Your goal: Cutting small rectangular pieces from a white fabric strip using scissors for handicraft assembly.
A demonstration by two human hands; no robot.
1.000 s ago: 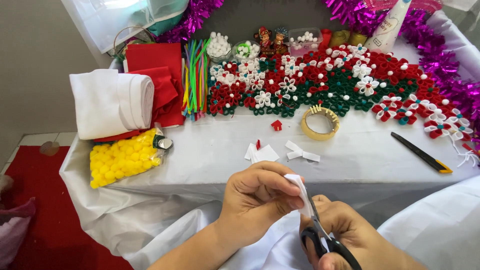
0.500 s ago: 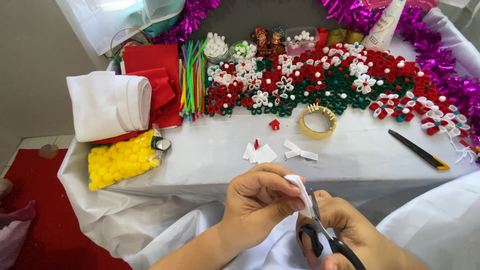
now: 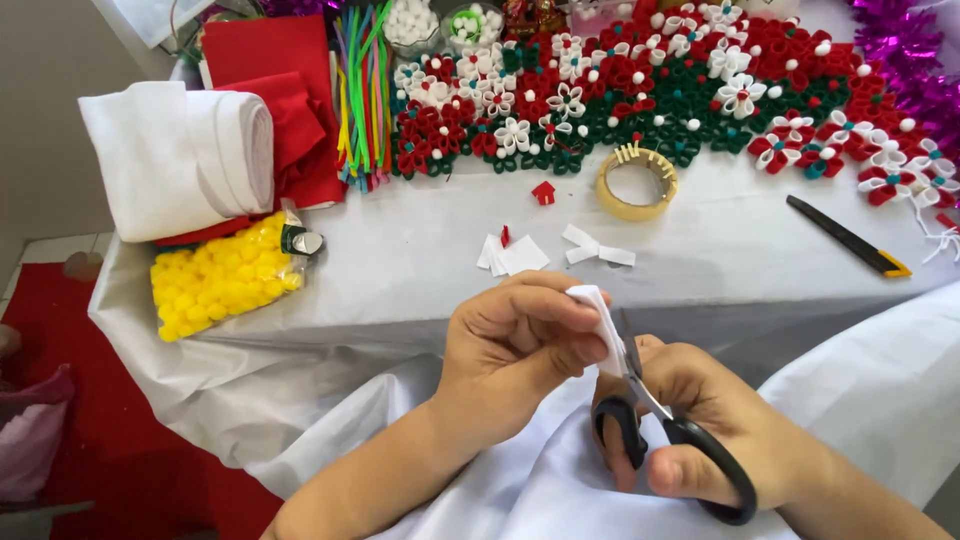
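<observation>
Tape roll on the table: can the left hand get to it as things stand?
Probably yes, but not freely. The tape roll lies in the open on the white tablecloth, with only small white scraps in between. But the left hand has its grip on a white piece at the scissors.

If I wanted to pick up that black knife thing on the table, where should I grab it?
Probably hold the utility knife around the middle of its long black handle, coming straight down from above. It lies flat and slanted on the white tablecloth, with open space on both sides. Keep off the yellow-tipped end nearest the table's edge.
</observation>
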